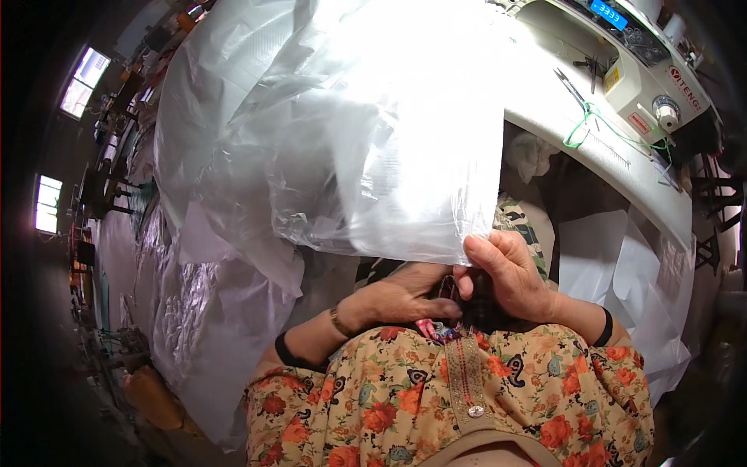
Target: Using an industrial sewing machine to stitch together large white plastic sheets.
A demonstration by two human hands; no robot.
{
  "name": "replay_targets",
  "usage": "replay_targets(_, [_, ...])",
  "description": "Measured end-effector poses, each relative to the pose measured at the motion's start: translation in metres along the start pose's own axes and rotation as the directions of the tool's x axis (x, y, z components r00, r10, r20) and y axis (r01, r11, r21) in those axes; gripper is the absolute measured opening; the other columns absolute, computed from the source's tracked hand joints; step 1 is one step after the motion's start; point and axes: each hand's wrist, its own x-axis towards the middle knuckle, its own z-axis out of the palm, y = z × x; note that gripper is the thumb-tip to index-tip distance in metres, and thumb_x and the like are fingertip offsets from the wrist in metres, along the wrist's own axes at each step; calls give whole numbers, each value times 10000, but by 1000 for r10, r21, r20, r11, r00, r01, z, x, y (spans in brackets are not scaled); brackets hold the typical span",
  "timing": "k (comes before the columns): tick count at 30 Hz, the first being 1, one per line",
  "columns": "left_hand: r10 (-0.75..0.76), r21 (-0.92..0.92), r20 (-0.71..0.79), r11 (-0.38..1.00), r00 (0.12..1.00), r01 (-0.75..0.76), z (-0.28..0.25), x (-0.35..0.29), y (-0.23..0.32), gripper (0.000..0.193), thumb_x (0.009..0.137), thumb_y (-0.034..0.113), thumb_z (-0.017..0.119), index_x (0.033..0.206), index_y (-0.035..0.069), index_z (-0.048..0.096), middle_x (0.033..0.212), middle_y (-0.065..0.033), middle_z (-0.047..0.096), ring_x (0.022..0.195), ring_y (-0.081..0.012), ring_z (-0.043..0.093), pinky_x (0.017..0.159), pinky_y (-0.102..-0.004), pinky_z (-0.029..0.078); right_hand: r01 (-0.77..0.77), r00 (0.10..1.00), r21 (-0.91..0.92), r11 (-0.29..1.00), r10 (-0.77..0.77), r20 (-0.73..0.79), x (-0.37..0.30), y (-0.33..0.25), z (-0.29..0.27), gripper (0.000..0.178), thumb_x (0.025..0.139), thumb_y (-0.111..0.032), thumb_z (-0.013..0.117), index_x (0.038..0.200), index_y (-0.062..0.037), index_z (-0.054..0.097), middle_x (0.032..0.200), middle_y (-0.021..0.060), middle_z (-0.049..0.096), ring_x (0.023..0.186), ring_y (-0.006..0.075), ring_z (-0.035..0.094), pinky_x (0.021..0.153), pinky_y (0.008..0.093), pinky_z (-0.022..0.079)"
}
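Observation:
A thin, clear plastic sheet (pixel 327 187) hangs from the white table down toward my lap, glaring white in its upper part. My right hand (pixel 510 272) pinches its lower right corner between thumb and fingers. Close beside it, below the sheet's lower edge, is my left hand (pixel 401 296), slightly smeared, its fingertips partly hidden. A small dark looped item lies between the two hands; whether my left hand grips it is unclear. A bright multicoloured bit of cloth or cord (pixel 437 331) shows just below my left hand.
A white sewing machine (pixel 646 89) with a lit display stands at the upper right. Tweezers (pixel 572 87) and green thread (pixel 580 128) lie on the white tabletop (pixel 545 117) near it. More plastic sheeting (pixel 187 311) drapes at the left, and white sheets (pixel 615 265) hang at the right.

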Motion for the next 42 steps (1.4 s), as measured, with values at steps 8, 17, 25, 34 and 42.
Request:
replay_targets(8, [3, -721, -449, 589, 893, -364, 26, 20, 12, 642, 940, 508, 638, 1315, 8, 492, 1060, -88, 631, 876, -172, 606, 834, -288, 497, 50, 994, -110, 993, -61, -95, -3, 11, -3, 385, 1060, -287, 504, 876, 14, 658, 725, 37, 641, 599, 84, 589, 562, 226, 490])
replay_targets(17, [-270, -738, -401, 661, 875, -135, 27, 21, -4, 488, 958, 298, 672, 1329, 18, 520, 1170, -131, 613, 952, -191, 642, 787, -346, 576, 151, 968, -445, 883, -223, -114, 1, 11, 4, 381, 1038, -220, 518, 773, 29, 635, 615, 43, 620, 558, 98, 556, 521, 268, 448])
replay_targets(25, [-312, -728, -584, 609, 749, -314, 36, 32, 5, 203, 961, 34, 628, 1158, -12, 612, 1067, -58, 635, 959, -162, 631, 862, -293, 541, 144, 917, -868, 476, -393, -64, -8, 15, -3, 342, 955, -176, 594, 666, 2, 552, 569, 165, 575, 507, 300, 599, 492, 390, 455])
replay_targets(34, [-59, -329, -638, 922, 767, -203, 30, 22, -15, 213, 963, 94, 656, 1146, -14, 634, 1079, -49, 648, 952, -110, 605, 846, -249, 508, 191, 920, -979, -66, -336, 202, -3, -3, -3, 244, 825, -145, 665, 629, -55, 551, 533, 109, 571, 492, 273, 603, 496, 391, 467])
replay_targets(42, [-249, -536, -560, 836, 790, -117, 25, 23, -4, 244, 983, 124, 626, 1179, -21, 623, 1110, -76, 641, 999, -107, 592, 852, -258, 510, 334, 907, -937, -104, -236, 349, 3, -6, -11, 284, 860, -213, 664, 651, -43, 575, 565, 98, 597, 537, 216, 628, 535, 363, 468])
